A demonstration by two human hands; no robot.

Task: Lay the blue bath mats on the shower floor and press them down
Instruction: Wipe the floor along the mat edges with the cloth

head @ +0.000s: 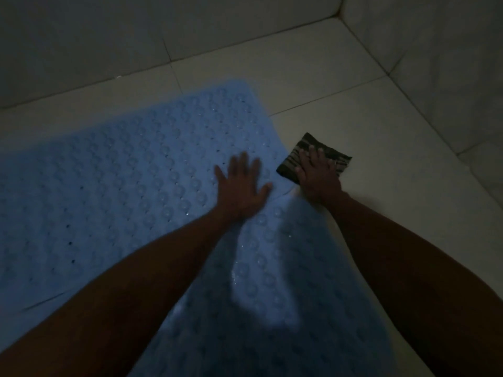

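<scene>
While the light is dim, both hands are down flat. Left hand (241, 183): fingers spread wide and straight, palm on the far blue bath mat (130, 170), near its right edge. Slight motion blur on the fingers. Right hand (317, 175): fingers straight and fairly close together, lying flat on a small dark folded cloth (313, 157) with a striped pattern, not curled around it. The cloth sits on the shower floor (367, 123) just right of the left hand, touching or slightly overlapping the mat edge; cannot tell which.

Far mat lies flat on the tiles, stretching left of and beyond the left hand, with its bubble texture and small drain holes visible. A second blue bath mat (261, 281) runs back toward the camera between the two forearms; a seam shows just behind the left hand. Tiled walls (424, 66) rise beyond and to the right of the right hand.
</scene>
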